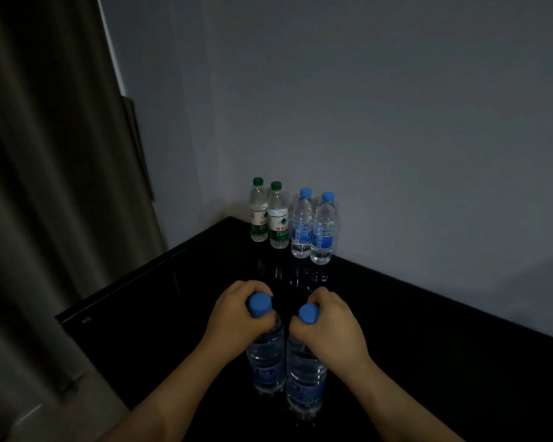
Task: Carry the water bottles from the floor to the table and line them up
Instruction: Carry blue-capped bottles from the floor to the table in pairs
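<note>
Black and glossy, the tabletop (428,339) is seen across the lower half of the frame, set into the corner of a grey wall (396,106). Four water bottles are stood upright in a row at its far edge, just above frame centre. From left to right these are recorded as a first green-capped bottle (258,215), a second green-capped bottle (278,221), a first blue-capped bottle (301,228) and a second blue-capped bottle (323,234). Neighbours are set just beside one another.

At lower centre, two further blue-capped bottles are held upright, side by side. The left held bottle (265,355) is gripped at the neck by the left hand (237,317), its fingers (253,287) curled closed beneath the cap. The right held bottle (304,378) is gripped likewise by the right hand (329,327). Whether their bases rest on the tabletop cannot be told. A brown curtain (45,186) is noted along the left of the frame.
</note>
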